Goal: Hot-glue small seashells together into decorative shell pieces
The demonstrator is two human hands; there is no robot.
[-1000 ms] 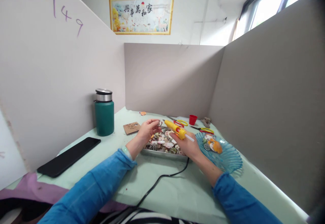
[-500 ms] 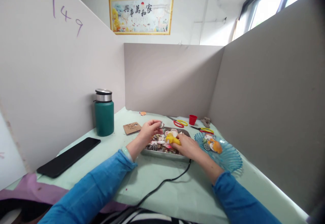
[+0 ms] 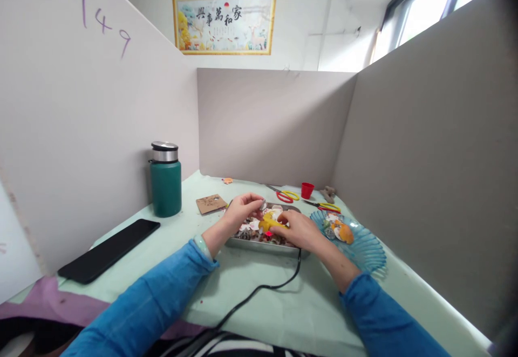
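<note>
left fingers (image 3: 252, 204) pinch apparent shell (image 3: 263, 205) | right fingers (image 3: 286, 216) round glue gun (image 3: 267, 222), partly blocking tray (image 3: 259, 246) | plate (image 3: 370, 253) nearby

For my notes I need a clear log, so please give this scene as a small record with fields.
left hand: left hand pinches a small piece
right hand: right hand holds a yellow tool
under the hands: metal tray of mixed shells
right side: blue plate, partly filled
behind: red cup, two pairs of scissors
left side: green bottle, upright; black flat object; brown card
front: black cord
</note>
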